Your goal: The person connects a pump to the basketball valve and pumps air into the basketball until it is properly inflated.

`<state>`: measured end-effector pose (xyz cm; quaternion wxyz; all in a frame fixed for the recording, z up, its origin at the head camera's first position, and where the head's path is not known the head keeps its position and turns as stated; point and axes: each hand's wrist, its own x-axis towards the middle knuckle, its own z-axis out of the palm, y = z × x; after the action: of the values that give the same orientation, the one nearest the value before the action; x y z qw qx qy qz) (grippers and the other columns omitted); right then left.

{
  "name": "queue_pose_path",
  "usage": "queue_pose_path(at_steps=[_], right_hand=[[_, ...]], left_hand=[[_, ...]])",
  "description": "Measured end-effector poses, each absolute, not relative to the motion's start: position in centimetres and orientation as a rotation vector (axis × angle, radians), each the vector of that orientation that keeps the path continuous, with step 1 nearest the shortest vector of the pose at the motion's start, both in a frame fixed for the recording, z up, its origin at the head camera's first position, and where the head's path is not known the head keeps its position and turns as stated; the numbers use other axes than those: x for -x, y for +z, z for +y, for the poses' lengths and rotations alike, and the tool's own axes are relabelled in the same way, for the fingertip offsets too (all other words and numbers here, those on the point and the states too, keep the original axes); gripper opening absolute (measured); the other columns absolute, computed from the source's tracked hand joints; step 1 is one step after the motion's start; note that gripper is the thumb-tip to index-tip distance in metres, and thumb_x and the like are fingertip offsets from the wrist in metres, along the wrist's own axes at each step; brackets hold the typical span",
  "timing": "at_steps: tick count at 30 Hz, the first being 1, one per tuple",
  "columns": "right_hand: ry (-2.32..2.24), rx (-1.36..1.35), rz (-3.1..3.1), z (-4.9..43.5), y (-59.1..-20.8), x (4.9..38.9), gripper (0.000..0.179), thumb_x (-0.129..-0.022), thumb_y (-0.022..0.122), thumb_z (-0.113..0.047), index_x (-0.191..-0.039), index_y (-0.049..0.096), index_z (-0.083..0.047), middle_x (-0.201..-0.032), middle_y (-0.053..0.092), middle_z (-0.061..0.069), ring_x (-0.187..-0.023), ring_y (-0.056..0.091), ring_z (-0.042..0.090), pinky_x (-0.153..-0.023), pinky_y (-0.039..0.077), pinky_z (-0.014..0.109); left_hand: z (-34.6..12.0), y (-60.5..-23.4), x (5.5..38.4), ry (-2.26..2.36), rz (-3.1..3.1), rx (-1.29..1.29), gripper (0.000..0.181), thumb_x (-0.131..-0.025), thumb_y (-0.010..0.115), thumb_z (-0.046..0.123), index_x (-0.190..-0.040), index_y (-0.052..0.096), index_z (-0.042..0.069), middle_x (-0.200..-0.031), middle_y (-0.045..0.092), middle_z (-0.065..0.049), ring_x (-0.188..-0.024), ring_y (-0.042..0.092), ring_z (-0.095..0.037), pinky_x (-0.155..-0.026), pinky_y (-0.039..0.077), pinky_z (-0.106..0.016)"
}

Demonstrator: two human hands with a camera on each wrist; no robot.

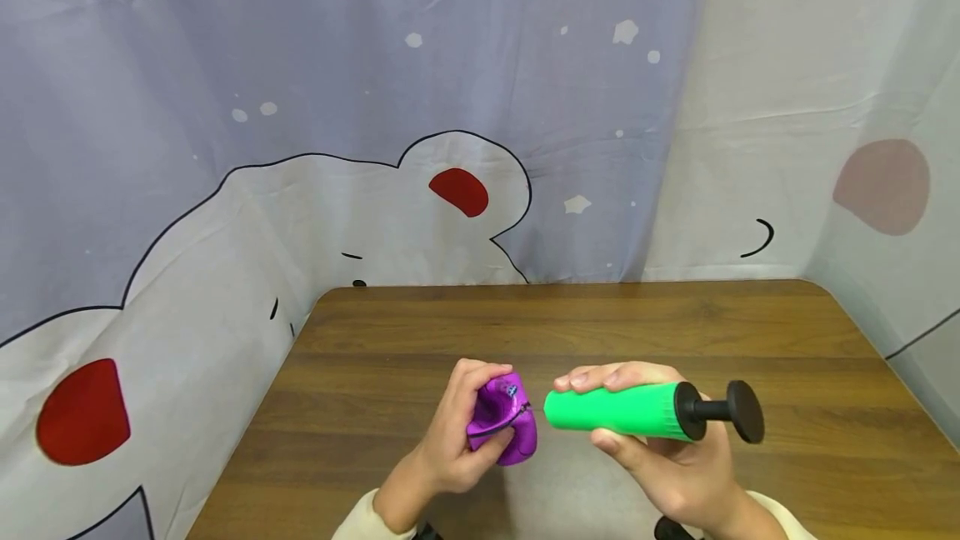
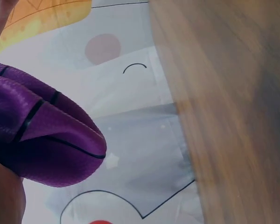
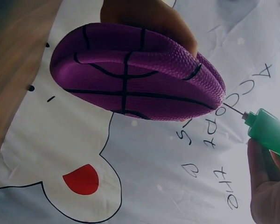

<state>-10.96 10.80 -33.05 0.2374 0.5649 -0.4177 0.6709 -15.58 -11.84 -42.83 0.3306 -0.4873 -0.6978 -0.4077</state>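
Item: one purple ball [image 1: 504, 407], caved in, above the wooden table [image 1: 450, 323], near side, centre; I see the left hand [image 1: 459, 444] pinching it between fingers and thumb. Item: one green pump [image 1: 615, 411], just right of the ball, black handle [image 1: 744, 412] facing right; the right hand [image 1: 682, 473] curls its fingers round it. Item: one thin needle [image 3: 234, 109], pump to ball's edge; depth I cannot tell. Far side: printed curtain [image 1: 360, 65].

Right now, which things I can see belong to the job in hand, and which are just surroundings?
In the job:
- purple basketball, caved in, held by the left hand
- green hand pump, held by the right hand
- pump needle, pointing at the basketball

Just surroundings:
- wood-grain table
- cartoon-printed cloth behind it
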Motion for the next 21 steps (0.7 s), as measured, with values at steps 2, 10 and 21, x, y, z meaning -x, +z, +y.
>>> queue_pose_path(at_steps=[2,10,21], right_hand=[[1.835,-1.547,-1.136,10.67,-33.06,10.96,0.033,-0.09,0.063,0.015,-0.117,0.045,0.024,-0.124,0.064,0.026,-0.119,0.065,0.035,-0.102,0.054,0.041],[1.833,-1.539,-1.101,10.2,-32.82,10.72,0.033,-0.091,0.062,0.014,-0.117,0.044,0.024,-0.125,0.065,0.025,-0.12,0.064,0.034,-0.102,0.054,0.04],[1.747,-1.506,-1.224,10.55,-33.28,10.92,0.036,-0.091,0.066,0.01,-0.115,0.044,0.025,-0.122,0.065,0.024,-0.119,0.064,0.03,-0.103,0.053,0.036]], left_hand=[[-11.8,-42.91,15.56,-1.091,-1.793,1.272,0.055,-0.087,0.063,0.02,-0.127,0.049,-0.015,-0.108,0.052,-0.017,-0.099,0.049,-0.025,-0.081,0.048,-0.032],[-11.76,-42.58,15.43,-1.075,-1.74,1.278,0.054,-0.096,0.057,0.029,-0.124,0.05,-0.017,-0.105,0.053,-0.018,-0.097,0.05,-0.026,-0.08,0.048,-0.034],[-11.18,-42.72,15.73,-1.046,-1.752,1.312,0.054,-0.097,0.056,0.029,-0.126,0.048,-0.015,-0.106,0.054,-0.016,-0.098,0.05,-0.025,-0.081,0.049,-0.032]])
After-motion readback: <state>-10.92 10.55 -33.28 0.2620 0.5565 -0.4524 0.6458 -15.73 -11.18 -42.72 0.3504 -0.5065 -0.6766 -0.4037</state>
